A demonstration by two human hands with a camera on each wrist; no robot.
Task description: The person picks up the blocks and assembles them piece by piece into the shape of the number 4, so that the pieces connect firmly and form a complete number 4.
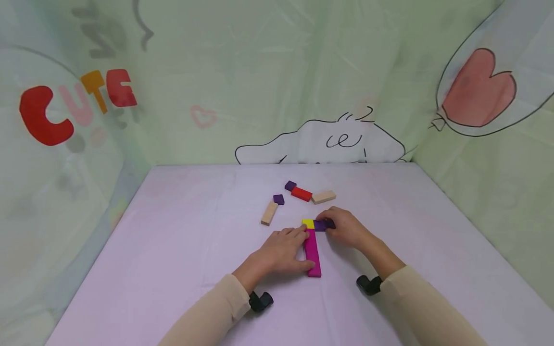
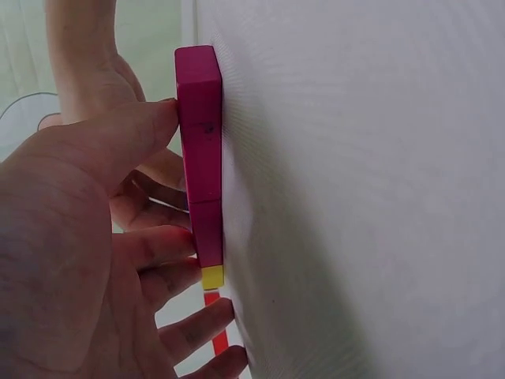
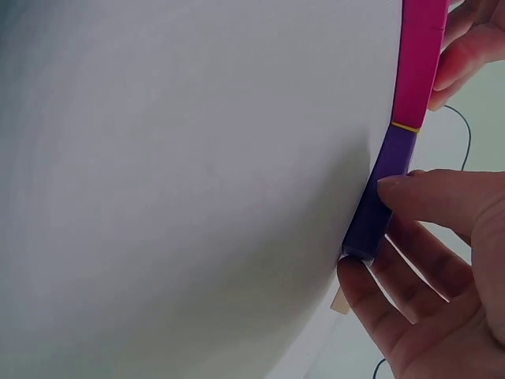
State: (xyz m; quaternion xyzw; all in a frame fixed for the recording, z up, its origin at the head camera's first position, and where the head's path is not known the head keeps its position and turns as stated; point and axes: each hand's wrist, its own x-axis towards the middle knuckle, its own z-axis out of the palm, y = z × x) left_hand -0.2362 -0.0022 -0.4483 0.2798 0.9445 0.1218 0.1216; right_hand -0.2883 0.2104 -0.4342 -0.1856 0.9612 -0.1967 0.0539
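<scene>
A magenta bar (image 1: pixel 312 250) with seams across it (image 2: pixel 203 158) lies lengthwise on the table. At its far end sits a small yellow block (image 1: pixel 308 223). My left hand (image 1: pixel 283 250) lies along the left side of this row, thumb at the near part and extended fingertips by the far part and the yellow block. A purple block (image 1: pixel 319 225) extends to the right from the yellow one. With thumb and fingers my right hand (image 1: pixel 346 228) pinches its outer part; in the right wrist view a fingertip is at the end of the purple block (image 3: pixel 392 154).
Beyond the hands lie two small dark purple blocks (image 1: pixel 279 199), a red block (image 1: pixel 301 193), a pale wooden block (image 1: pixel 323 197) and another wooden block (image 1: pixel 269 213). A printed curtain (image 1: pixel 268 72) hangs behind and beside the pale table (image 1: pixel 173 230).
</scene>
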